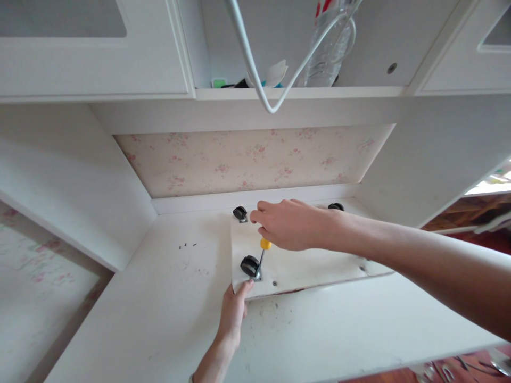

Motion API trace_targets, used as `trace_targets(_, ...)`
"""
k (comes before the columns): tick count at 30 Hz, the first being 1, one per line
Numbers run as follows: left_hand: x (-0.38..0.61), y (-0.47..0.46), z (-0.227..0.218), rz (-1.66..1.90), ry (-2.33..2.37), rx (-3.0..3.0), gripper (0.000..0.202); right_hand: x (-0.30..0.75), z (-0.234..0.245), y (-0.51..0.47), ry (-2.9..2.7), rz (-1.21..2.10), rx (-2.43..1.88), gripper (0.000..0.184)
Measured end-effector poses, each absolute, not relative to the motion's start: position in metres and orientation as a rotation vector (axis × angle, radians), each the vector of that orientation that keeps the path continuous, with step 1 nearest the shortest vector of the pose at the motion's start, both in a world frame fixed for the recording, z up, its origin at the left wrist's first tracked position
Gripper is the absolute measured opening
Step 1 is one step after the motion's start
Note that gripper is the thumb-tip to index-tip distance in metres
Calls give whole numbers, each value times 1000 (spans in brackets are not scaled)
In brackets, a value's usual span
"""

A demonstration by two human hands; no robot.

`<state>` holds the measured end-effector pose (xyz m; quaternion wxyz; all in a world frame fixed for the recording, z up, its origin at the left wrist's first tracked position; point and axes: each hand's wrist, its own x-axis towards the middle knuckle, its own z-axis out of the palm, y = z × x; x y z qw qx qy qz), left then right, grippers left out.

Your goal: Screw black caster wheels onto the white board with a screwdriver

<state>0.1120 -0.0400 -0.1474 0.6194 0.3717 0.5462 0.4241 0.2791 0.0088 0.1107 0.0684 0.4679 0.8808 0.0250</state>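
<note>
My right hand point(283, 223) is closed round the handle of a screwdriver point(265, 244), its yellow lower end showing beneath my fingers. The shaft runs down to the metal plate of a black caster wheel point(250, 265) near the front left corner of a white board point(311, 266). At that corner my left hand point(236, 306) grips the board's edge, thumb on top beside the caster. Two more casters, one at the back left point(240, 213) and one partly behind my right forearm point(336, 206), stand on the board. The screwdriver's tip against the plate is too small to make out.
Several small screws point(187, 245) lie on the white desktop point(171, 314) left of the board. Overhead, a white cable point(271, 109) hangs in front of a shelf point(299, 94) holding a plastic bottle point(325, 53). Side panels enclose the desk at left and right.
</note>
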Motion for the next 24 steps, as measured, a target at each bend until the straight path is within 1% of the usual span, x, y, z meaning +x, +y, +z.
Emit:
trace_targets(4,112,-38,-148,975,1263,831,33,282,118,7,2676,-125,1384,39)
trace_targets(11,111,-40,-143,959,1273,874,32,312,126,-2,2801,-334,1468,26)
trace_targets(14,110,-41,-141,918,1286,878,32,331,123,-9,2830,-390,1579,26)
trace_targets(19,106,-40,-137,847,1270,900,37,365,101,-30,2833,-510,1904,29)
trace_targets(22,103,-42,-134,828,1246,896,42,386,76,-49,2819,-703,2208,32)
trace_targets(24,102,-45,-135,832,1250,861,44,398,54,-63,2636,-857,2490,36)
